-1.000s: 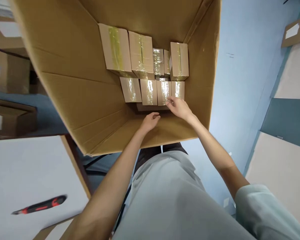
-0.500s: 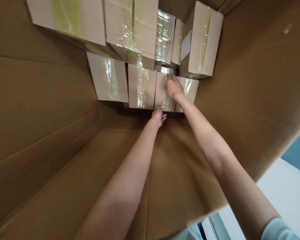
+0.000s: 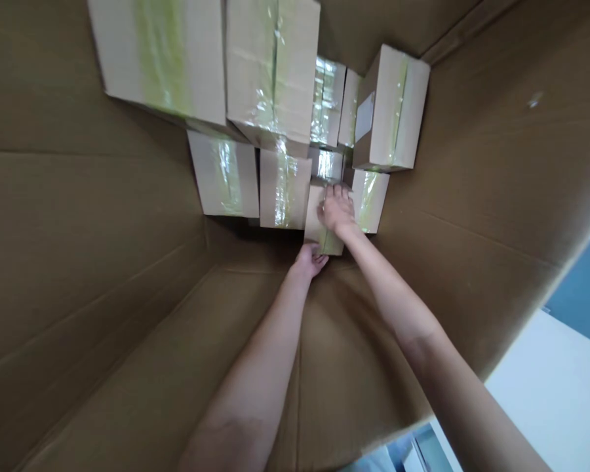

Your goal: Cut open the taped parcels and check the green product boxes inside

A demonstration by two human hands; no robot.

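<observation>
Both of my hands are on one small taped cardboard box (image 3: 315, 213), deep inside a large carton (image 3: 255, 354). My left hand (image 3: 311, 261) cups its near lower edge, with the fingers partly under it. Over its upper edge lies my right hand (image 3: 337, 208), fingers bent across the top. This box stands forward of its row, apart from the taped box on its left (image 3: 285, 190) and the one on its right (image 3: 371, 200). Behind it shows another box with shiny tape (image 3: 327, 164).
Larger taped boxes (image 3: 270, 72) are stacked above on the left. A tall box with a white label (image 3: 398, 111) stands at the right, against the carton's side wall (image 3: 496, 164). Outside the carton, a white surface (image 3: 545, 387) shows at lower right.
The small box has come out of its row toward me, with both hands on it. More of the box behind it now shows. The whole view has shifted a little.
</observation>
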